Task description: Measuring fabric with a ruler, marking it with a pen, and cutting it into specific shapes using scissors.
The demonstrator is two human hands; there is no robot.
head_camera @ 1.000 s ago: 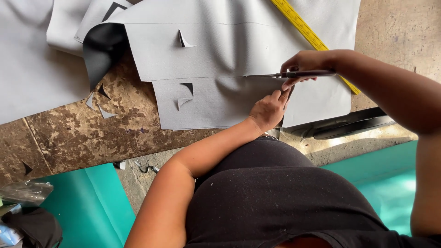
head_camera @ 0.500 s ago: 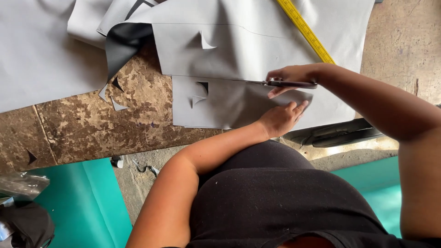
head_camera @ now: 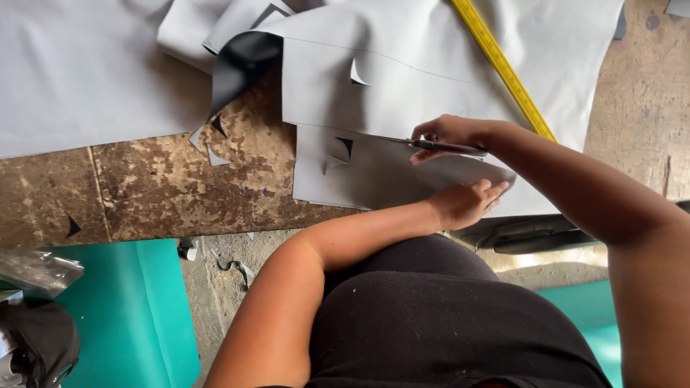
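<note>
Left hand (head_camera: pixel 466 203) flat, fingers together, pressing grey sheet material (head_camera: pixel 402 172) onto worn brown counter (head_camera: pixel 158 187). Just beyond, right hand (head_camera: pixel 449 134) fingers clamped on dark-handled scissors (head_camera: pixel 424 144), blades in sheet. Further back, yellow measuring rule (head_camera: pixel 503 68) lies across sheet.

The scissors (head_camera: pixel 424 144) in the right hand (head_camera: pixel 449 133) have travelled leftward along the grey sheet (head_camera: pixel 402 86) — the slit behind them is longer. The left hand (head_camera: pixel 467 203) has gone from lifted fingers to lying flat on the lower flap — beneath the blades.
</note>
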